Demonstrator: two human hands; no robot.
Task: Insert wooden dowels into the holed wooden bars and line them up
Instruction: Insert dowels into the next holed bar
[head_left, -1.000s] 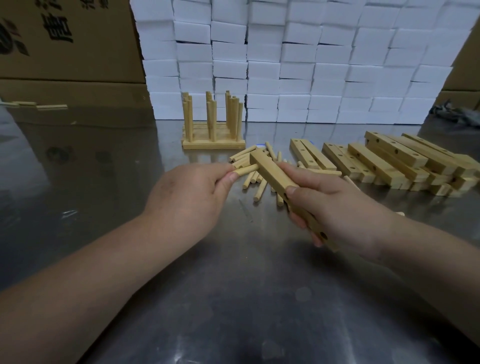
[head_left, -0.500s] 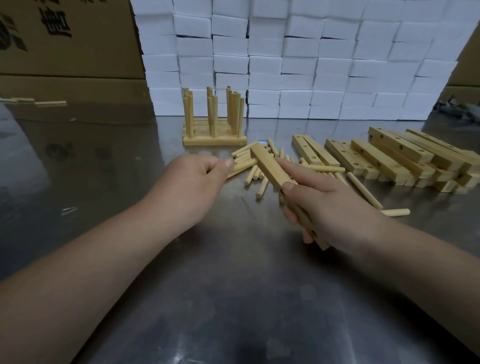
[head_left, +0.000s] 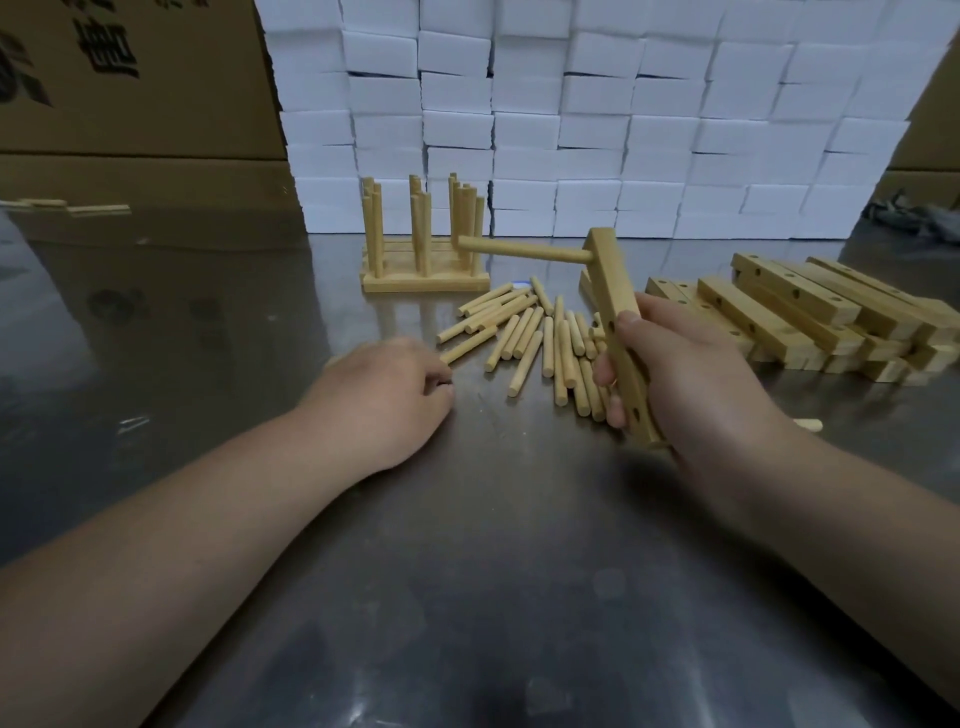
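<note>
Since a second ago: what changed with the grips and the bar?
Left grip let go of the dowel, now seated in the bar near its far end and sticking out to the left, and dropped to the loose dowels; whether it holds one is unclear. Right grip tipped the bar more upright, still holding it. Finished rack and stacked bars unchanged.
</note>
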